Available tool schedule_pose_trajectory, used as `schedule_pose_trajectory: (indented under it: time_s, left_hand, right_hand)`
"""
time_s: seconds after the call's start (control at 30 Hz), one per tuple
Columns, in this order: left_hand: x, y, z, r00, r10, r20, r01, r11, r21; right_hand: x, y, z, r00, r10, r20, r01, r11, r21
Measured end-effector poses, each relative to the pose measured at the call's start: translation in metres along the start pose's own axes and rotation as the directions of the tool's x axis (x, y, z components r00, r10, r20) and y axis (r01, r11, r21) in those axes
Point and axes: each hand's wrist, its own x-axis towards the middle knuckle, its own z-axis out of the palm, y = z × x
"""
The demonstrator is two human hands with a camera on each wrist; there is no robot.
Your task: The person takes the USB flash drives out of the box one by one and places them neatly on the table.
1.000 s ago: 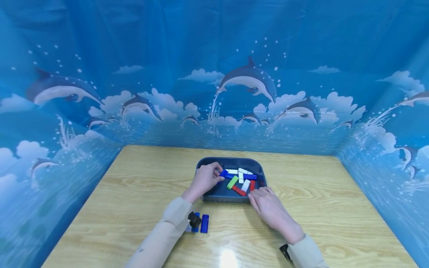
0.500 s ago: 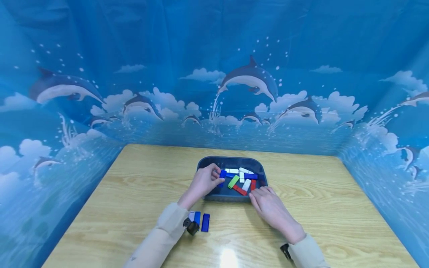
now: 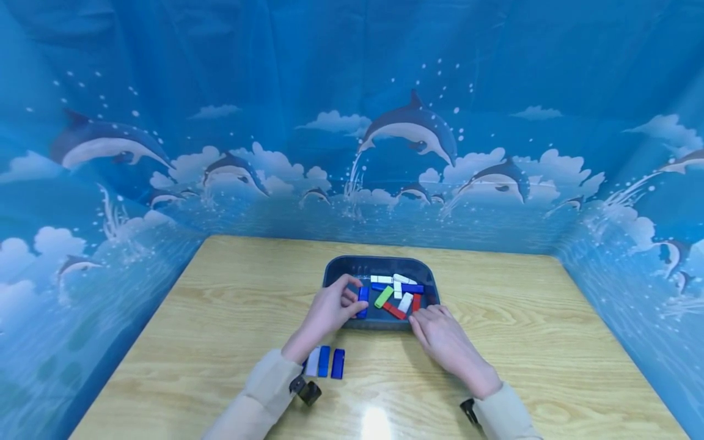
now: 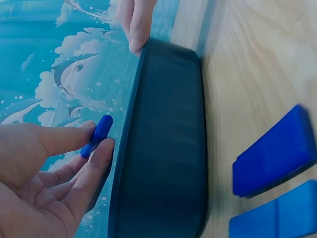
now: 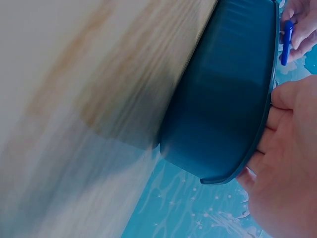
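My left hand [image 3: 328,308] pinches a blue USB stick [image 4: 100,133] between thumb and fingertips, above the left part of a dark plastic bin [image 3: 379,326]. The stick is a flat, rounded bar. My right hand [image 3: 448,339] holds the bin's front right rim, thumb at the outer edge [image 5: 270,116] and fingers over it. Inside the bin lie several more sticks: a green one [image 3: 384,297], white ones [image 3: 405,302], red ones [image 3: 393,311] and blue ones [image 3: 412,288].
In front of the bin, a row of sticks lies on the wooden table [image 3: 495,293]: a dark blue one [image 3: 338,364], a lighter blue one [image 3: 324,362] and a white one [image 3: 313,362]. Another at the left is partly hidden by my left wrist. A dolphin-print curtain [image 3: 352,122] surrounds the table.
My left hand has drawn the blue USB stick toward the front of the bin and turned it from slanted to nearly lengthwise. My right hand stays at the rim.
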Motion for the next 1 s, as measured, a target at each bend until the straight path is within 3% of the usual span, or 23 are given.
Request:
schedule_pose_trajectory:
  time_s: [0.27,0.73,0.87,1.0]
  left_hand:
    - [-0.025,-0.001,0.002,1.000,-0.008,0.011,0.008,1.000,-0.020]
    - [-0.053,-0.016,0.008,0.991,0.072,0.115,-0.074,0.997,0.016]
    - [-0.057,-0.020,0.013,0.984,0.071,0.162,-0.085,0.993,0.081]
    - [-0.059,-0.022,0.020,0.982,0.087,0.169,-0.114,0.980,0.160]
  right_hand:
    - [0.000,-0.001,0.000,1.000,0.004,0.005,-0.004,1.000,0.001]
    - [0.000,-0.002,-0.002,1.000,0.010,0.006,-0.010,1.000,0.013]
    - [0.000,-0.002,-0.002,1.000,0.012,0.006,-0.012,1.000,0.009]
    - [0.000,-0.002,-0.001,1.000,0.008,0.009,-0.008,1.000,0.009]
